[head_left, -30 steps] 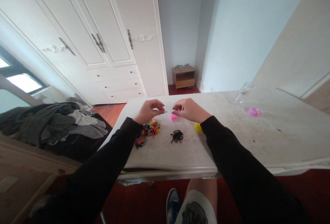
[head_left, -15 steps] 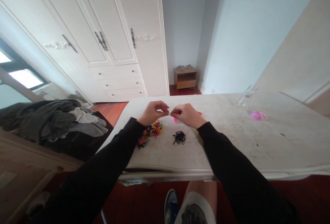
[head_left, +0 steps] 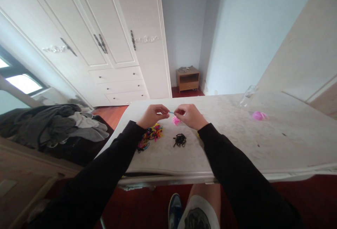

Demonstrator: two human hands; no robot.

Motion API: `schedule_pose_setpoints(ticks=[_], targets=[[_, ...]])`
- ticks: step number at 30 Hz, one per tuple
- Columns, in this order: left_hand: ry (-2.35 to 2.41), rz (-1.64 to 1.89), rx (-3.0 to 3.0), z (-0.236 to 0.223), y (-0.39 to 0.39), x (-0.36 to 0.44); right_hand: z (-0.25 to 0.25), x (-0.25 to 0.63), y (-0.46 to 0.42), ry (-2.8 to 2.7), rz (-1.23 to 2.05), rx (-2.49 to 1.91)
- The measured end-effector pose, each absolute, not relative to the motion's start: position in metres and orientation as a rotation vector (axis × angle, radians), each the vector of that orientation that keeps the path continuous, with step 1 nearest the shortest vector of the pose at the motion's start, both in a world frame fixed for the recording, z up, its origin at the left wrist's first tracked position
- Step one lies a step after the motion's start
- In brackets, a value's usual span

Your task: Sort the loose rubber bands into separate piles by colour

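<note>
A small blue hair tie (head_left: pixel 171 112) is stretched between my two hands, above the far part of the table (head_left: pixel 231 144). My left hand (head_left: pixel 154 116) pinches one end and my right hand (head_left: pixel 190 116) pinches the other. Below the left wrist lies a mixed pile of coloured hair ties (head_left: pixel 151 136). Nearer to me, between my forearms, is a small heap of black hair ties (head_left: pixel 179 140). A pink heap (head_left: pixel 176 120) sits just beneath my hands, partly covered by the right one. Something yellow (head_left: pixel 198 135) peeks out beside my right sleeve.
At the right of the table lie a pink-purple bundle (head_left: pixel 259 116) and a clear plastic bottle or cup (head_left: pixel 249 95) near the back edge. Dark clothes (head_left: pixel 52 127) are heaped at the left. A white wardrobe (head_left: pixel 116 39) and a small wooden cabinet (head_left: pixel 187 79) stand beyond.
My hands have moved slightly apart, and more of the blue hair tie shows between them. The whole view has shifted a little; the heaps on the table look the same.
</note>
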State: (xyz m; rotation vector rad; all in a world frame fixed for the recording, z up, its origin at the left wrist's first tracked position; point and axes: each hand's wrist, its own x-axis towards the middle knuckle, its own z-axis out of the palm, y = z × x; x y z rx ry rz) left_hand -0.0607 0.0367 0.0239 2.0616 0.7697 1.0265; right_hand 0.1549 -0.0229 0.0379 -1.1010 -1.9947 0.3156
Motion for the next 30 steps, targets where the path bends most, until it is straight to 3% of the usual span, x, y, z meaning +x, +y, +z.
schedule_pose_setpoints(ticks=[18,30], targets=[[0.752,0.966,2.152,0.029,0.03,-0.055,0.033,0.154,-0.02,-1.976,0.271,-1.122],[0.751,1.013,2.113,0.031,0.032,-0.054,0.041,0.169,-0.02,-1.573,0.007,-1.412]])
